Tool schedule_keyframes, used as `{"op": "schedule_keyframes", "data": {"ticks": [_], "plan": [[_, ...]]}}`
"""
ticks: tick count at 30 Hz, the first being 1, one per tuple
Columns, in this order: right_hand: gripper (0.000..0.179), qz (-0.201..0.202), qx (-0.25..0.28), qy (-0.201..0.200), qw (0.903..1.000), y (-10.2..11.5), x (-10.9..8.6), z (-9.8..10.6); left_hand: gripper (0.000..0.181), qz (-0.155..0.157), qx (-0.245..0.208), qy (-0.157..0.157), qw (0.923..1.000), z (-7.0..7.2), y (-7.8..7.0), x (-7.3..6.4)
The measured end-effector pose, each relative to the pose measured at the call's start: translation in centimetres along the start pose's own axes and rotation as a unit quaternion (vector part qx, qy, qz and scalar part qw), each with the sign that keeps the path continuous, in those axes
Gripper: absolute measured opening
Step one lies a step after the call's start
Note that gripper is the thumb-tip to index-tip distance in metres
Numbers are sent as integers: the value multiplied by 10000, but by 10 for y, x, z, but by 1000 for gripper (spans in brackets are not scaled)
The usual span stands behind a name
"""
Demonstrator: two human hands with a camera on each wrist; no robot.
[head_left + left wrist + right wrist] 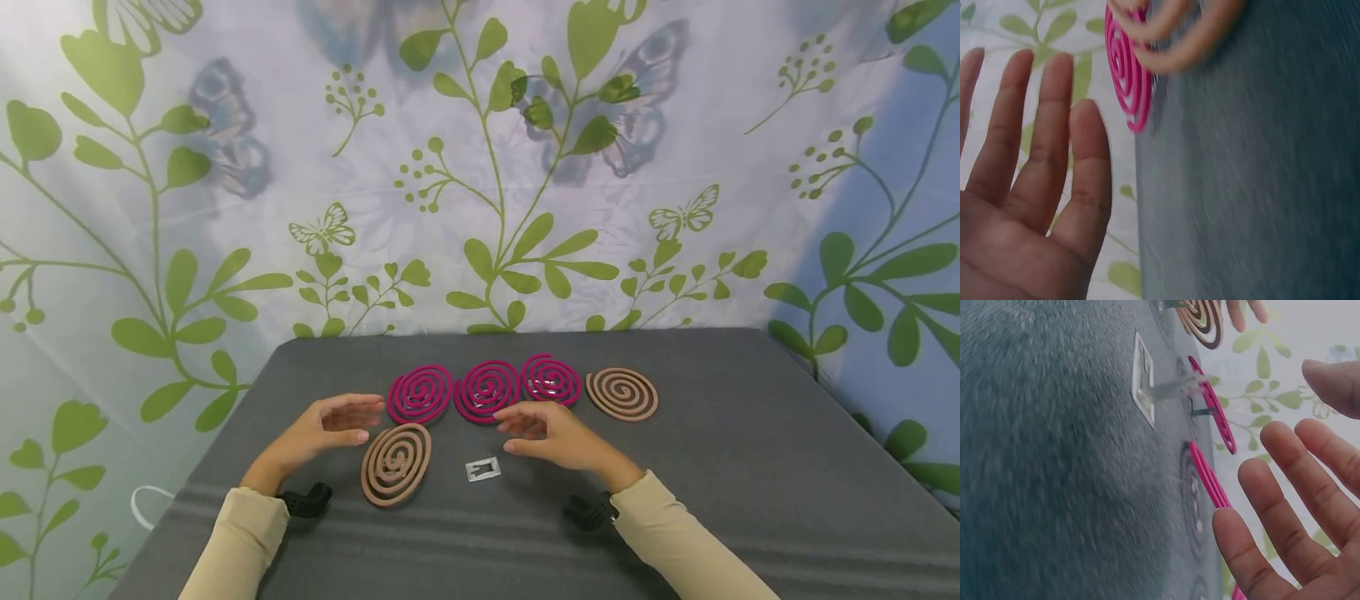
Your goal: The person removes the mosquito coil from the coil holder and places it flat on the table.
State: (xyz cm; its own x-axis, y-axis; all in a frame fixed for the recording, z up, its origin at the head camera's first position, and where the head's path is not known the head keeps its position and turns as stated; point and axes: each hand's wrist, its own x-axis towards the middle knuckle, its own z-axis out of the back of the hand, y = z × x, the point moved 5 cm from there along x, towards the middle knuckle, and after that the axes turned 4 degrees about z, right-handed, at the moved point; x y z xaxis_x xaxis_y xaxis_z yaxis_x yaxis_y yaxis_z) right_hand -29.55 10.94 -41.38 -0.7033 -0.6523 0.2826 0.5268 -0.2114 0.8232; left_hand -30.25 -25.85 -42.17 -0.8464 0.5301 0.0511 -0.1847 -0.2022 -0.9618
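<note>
Both hands hover over the grey table with relaxed fingers and hold nothing. My left hand point(330, 427) is just left of a brown mosquito coil point(397, 463), which sits raised and tilted at the front left. My right hand point(553, 433) is in front of the pink mosquito coils, its fingertips overlapping the lower edge of the middle pink coil point(487, 390) in the head view. Between the hands lies a small flat metal coil stand point(472, 472); the right wrist view shows a prong rising from it. That view also shows pink coils propped above the tabletop.
A left pink coil point(422, 394) and a right pink coil point(552, 380) flank the middle one, with metal showing through them. A second brown coil point(622, 392) ends the row at right. Behind the table point(735, 467) hangs a leaf-and-butterfly patterned curtain point(420, 275).
</note>
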Motion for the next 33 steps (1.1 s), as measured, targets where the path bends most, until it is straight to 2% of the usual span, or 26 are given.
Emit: {"op": "schedule_keyframes", "data": {"ticks": [6, 13, 18, 24, 27, 29, 31, 33], "plan": [[45, -92, 170, 140, 9997, -5, 9, -15, 63, 387, -144, 170, 9990, 10, 14, -8], [47, -168, 281, 174, 9993, -7, 20, -29, 77, 770, -20, 480, 9959, 8, 19, -10], [50, -234, 309, 222, 9990, -4, 28, -37, 81, 890, -45, 690, 9936, 6, 21, -9], [57, -451, 439, 376, 9973, -3, 36, -50, 83, 963, 289, 856, 9912, 6, 26, -8], [61, -538, 463, 401, 9967, -4, 39, -55, 81, 865, 457, 1005, 9901, 10, 37, -5], [63, -566, 433, 410, 9966, -3, 41, -59, 82, 828, 465, 1063, 9898, 15, 51, -1], [64, -588, 412, 398, 9966, -3, 43, -62, 82, 839, 471, 1110, 9892, 23, 72, 3], [65, -613, 345, 402, 9967, -1, 44, -65, 82, 1018, 426, 1004, 9888, 30, 93, 7]]}}
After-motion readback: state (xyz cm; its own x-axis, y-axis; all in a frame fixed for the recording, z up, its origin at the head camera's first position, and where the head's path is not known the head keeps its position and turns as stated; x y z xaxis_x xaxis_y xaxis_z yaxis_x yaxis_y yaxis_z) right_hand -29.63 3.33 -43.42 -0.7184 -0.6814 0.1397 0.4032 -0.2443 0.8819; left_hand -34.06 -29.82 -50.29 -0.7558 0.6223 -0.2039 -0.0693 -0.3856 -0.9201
